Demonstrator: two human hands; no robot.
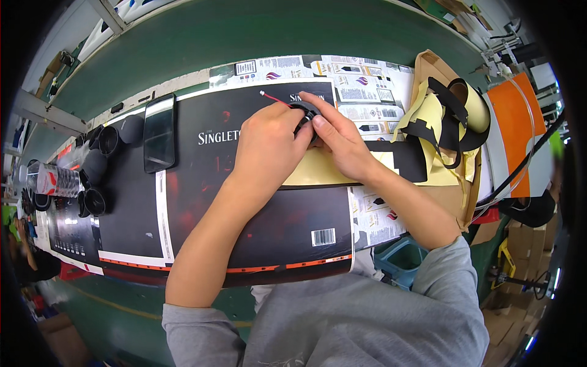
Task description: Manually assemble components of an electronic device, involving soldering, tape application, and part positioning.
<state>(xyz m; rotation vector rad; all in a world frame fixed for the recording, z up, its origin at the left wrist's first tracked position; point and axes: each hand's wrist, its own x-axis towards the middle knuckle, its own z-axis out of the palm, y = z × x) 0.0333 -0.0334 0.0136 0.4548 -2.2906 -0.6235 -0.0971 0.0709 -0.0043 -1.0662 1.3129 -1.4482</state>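
Note:
Between both hands, over the middle of the bench, is a small black round part [301,106] with a ring-like edge. A thin red wire [275,99] runs out of it to a small white plug. My left hand [269,137] is closed around its left side, and its fingertips are partly hidden. From the right, my right hand [342,140] grips the part with the thumb on top and the index finger stretched along its far side. Below the hands lies a yellow-backed sheet [315,172] with black foam at its right end.
Several black cup-shaped housings [109,140] stand at the left, near a clear bottle [52,180] and a dark phone [160,134]. On the right, a cardboard box [422,64] holds curled black strips with yellow backing [449,116]. A blue-grey bin [400,260] stands below the bench edge.

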